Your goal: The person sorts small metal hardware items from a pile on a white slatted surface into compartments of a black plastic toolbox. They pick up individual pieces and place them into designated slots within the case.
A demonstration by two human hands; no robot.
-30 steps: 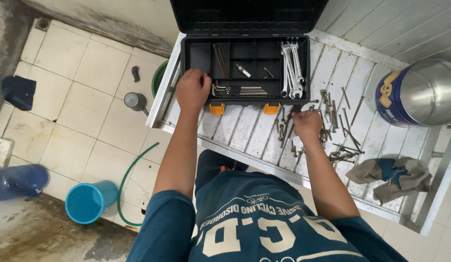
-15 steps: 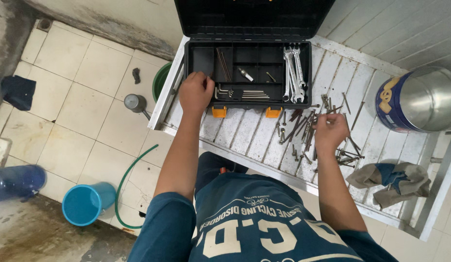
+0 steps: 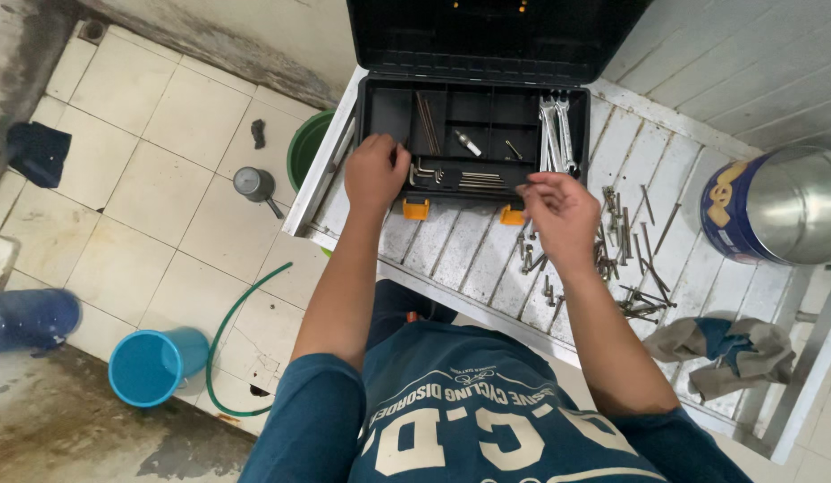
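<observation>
Resting curled on the toolbox (image 3: 388, 107) rim, left hand (image 3: 375, 174); right hand (image 3: 563, 215) seemingly pinches something small.

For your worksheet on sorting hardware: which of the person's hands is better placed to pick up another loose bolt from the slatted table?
Probably the right hand: it hovers beside the loose bolts, while the left hand rests on the toolbox edge, farther away.

We see one package: a round metal tin (image 3: 777, 206) at three o'clock on the white slatted table (image 3: 469, 255), its blue label (image 3: 726, 207) bearing yellow shapes.
</observation>
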